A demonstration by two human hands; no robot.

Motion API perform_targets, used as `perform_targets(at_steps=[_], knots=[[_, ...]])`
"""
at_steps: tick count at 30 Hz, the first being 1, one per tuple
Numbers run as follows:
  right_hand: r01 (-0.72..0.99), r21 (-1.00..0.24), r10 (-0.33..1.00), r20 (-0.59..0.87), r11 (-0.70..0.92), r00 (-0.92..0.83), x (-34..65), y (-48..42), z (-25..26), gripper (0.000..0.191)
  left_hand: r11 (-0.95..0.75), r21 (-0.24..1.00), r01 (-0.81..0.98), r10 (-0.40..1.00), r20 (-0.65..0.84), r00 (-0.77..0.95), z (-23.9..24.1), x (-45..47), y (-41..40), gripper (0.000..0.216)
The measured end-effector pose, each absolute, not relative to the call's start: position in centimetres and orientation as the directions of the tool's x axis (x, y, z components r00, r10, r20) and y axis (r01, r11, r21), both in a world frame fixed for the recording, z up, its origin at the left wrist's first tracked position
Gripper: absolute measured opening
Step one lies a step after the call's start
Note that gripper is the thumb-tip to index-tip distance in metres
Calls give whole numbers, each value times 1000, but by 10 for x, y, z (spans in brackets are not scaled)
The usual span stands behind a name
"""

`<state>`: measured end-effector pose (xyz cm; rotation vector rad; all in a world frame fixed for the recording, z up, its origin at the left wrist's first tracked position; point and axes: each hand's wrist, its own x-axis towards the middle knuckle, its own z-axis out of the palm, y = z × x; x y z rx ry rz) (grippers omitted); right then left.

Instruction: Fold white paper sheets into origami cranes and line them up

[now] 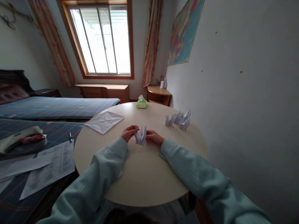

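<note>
A small folded white paper figure (141, 136) stands at the middle of the round cream table (144, 174). My left hand (129, 132) pinches its left side and my right hand (153, 137) pinches its right side, fingers closed on the paper. Both arms wear pale blue sleeves. A creased, unfolded white sheet (104, 121) lies on the table to the far left of my hands. Several finished folded paper figures (178, 119) are grouped at the table's right side.
A green tissue pack (142, 103) sits at the table's far edge. A bed with a blue plaid cover (53, 107) lies to the left, with printed papers (50, 166) and a pen (70, 137) on it. A wall runs close along the right.
</note>
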<state>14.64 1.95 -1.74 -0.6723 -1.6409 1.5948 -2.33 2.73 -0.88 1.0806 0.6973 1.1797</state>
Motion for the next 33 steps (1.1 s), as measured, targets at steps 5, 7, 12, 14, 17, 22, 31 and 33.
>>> perform_targets(at_steps=[5,7,12,14,17,22,31,33], knots=[[-134,-987,806,147,85,-573,146,20,-19,21,-45,921,-387,960,148,239,-10,-22,28,22],[-135,-987,820,152,92,-552,145,21,-20,22,-108,934,-342,962,185,201,-10,-22,30,25],[-83,-980,865,200,182,-461,146,27,-24,20,-284,957,-64,955,288,72,-11,-24,34,25],[-34,-973,864,218,227,-453,147,28,-25,19,-336,938,85,942,334,42,-12,-25,35,24],[40,-951,848,253,306,-466,147,27,-24,21,-382,898,218,924,378,61,-16,-26,36,23],[196,-874,853,346,445,-391,146,25,-22,22,-359,915,183,933,346,100,-21,-26,39,27],[430,-681,805,507,593,-308,147,21,-19,11,-433,885,168,901,427,73,-12,-22,30,28],[448,-649,788,528,615,-317,147,21,-19,10,-457,874,168,889,455,52,-11,-21,28,26]])
